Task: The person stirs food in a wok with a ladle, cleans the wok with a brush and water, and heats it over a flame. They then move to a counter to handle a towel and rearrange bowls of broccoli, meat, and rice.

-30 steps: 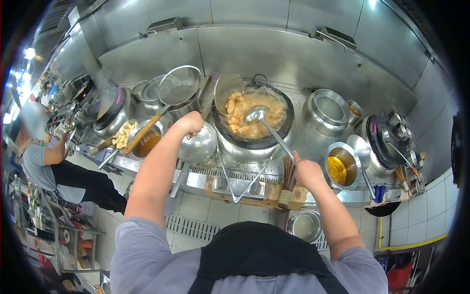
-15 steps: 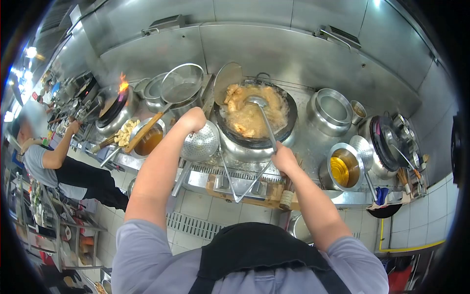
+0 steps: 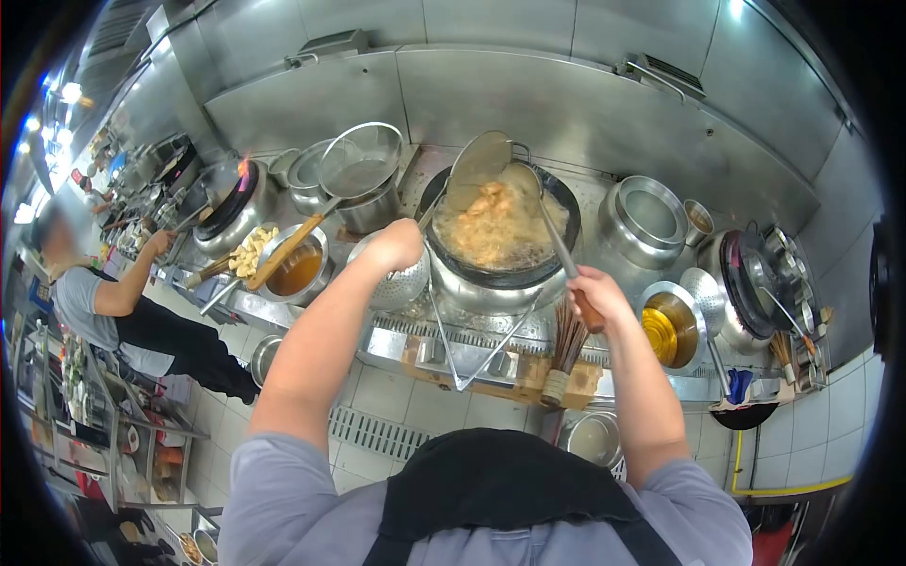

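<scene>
"Where's the food?"

"Golden-brown pieces [image 3: 493,222] sit in the frothing liquid [image 3: 533,231] of the black-rimmed wok [image 3: 510,278], just beside a tilted mesh strainer [image 3: 478,168] and the bowl of a ladle [image 3: 558,236]."

"Do those two touch?"

"They overlap at the wok's far side; I can't tell whether they meet."

"And the hands?"

"The left hand [image 3: 396,247] is a fist around the strainer's handle, partly covering a perforated skimmer [image 3: 401,288]. The right hand [image 3: 601,294] grips the ladle near its wooden end."

"Further out?"

"A bamboo brush [image 3: 569,347] at the front of the counter [image 3: 606,255], a pot [image 3: 687,321] of yellow liquid [image 3: 659,335] to the right, stacked pots [image 3: 651,222] behind that. Far left, another person [image 3: 80,307] stands by the cooking line."
</scene>
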Demonstrator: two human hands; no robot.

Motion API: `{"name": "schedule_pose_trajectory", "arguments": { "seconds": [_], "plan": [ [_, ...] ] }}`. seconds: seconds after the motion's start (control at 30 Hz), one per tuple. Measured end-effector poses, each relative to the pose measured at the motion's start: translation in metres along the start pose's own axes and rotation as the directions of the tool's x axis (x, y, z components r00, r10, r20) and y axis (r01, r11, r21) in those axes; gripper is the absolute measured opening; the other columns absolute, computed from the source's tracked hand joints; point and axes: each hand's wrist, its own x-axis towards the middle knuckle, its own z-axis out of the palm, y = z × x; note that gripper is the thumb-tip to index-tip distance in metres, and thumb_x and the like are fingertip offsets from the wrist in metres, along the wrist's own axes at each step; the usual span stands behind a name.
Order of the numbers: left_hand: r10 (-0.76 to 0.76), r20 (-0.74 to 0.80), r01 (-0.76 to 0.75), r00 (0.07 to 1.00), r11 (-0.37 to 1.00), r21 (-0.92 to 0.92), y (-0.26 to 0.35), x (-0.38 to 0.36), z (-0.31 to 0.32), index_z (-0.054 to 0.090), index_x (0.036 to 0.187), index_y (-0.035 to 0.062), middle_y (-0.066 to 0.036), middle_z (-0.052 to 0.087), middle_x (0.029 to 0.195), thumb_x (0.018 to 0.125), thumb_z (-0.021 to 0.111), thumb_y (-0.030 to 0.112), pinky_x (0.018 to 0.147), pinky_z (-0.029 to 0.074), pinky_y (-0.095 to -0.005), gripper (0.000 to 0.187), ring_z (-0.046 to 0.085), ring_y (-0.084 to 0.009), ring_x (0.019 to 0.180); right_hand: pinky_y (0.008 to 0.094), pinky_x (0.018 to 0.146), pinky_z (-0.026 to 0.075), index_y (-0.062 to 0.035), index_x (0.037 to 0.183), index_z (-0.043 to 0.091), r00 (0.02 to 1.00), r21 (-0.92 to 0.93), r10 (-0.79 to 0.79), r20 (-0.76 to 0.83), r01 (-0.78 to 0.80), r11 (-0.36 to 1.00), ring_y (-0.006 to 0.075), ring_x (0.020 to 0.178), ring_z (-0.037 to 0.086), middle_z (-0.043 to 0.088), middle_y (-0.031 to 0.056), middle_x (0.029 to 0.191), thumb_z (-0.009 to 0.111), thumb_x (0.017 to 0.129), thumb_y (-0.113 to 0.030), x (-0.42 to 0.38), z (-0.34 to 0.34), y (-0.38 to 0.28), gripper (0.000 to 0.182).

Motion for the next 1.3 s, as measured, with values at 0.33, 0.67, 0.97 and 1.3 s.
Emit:
{"name": "schedule_pose_trajectory", "arguments": {
  "seconds": [0.33,0.67,0.97,1.3],
  "plan": [
    [-0.046,-0.156,0.035,0.987,0.997,-0.074,0.007,-0.02,-0.041,0.06,0.097,-0.0085,-0.03,0.06,0.1,0.088,0.047,0.017,0.087,0.044,-0.0445,0.03,0.058,-0.0416,0.098,0.0282,0.066,0.046,0.001,0.132,0.043,0.946,-0.904,-0.307,-0.104,0.039,0.427,0.0193,0.066,0.056,0.057,0.0095,0.072,0.055,0.074,-0.008,-0.123,-0.034,-0.044,0.061],
    [-0.143,-0.196,0.104,0.97,0.975,-0.197,-0.006,-0.044,-0.051,0.057,0.098,-0.0096,-0.03,0.062,0.089,0.09,0.045,0.019,0.079,0.047,-0.0429,0.032,0.062,-0.0402,0.086,0.0374,0.053,0.051,0.0014,0.127,0.047,0.997,-0.815,-0.021,-0.072,-0.047,0.577,0.0241,0.051,0.06,0.062,0.0183,0.074,0.048,0.077,-0.005,-0.039,0.017,0.0,0.05],
    [-0.21,-0.235,0.114,0.949,0.924,-0.365,-0.045,-0.068,-0.01,0.056,0.087,-0.0054,-0.014,0.056,0.059,0.089,0.047,0.019,0.049,0.044,-0.0378,0.026,0.055,-0.0237,0.046,0.0271,0.042,0.04,0.002,0.117,0.051,0.988,-0.397,-0.152,0.0,0.14,0.907,0.0132,0.042,0.048,0.052,0.0029,0.061,0.054,0.08,-0.005,0.02,0.011,-0.003,0.038],
    [-0.254,-0.187,0.247,0.949,0.967,-0.06,-0.02,-0.022,0.009,0.066,0.091,-0.006,-0.029,0.061,0.097,0.079,0.048,0.007,0.085,0.048,-0.0421,0.025,0.06,-0.0387,0.097,0.036,0.041,0.043,0.0014,0.089,0.054,0.95,-0.715,-0.302,-0.073,0.161,0.68,0.0202,0.044,0.054,0.055,0.0082,0.061,0.054,0.077,-0.006,0.063,-0.025,-0.031,0.015]
  ]
}}
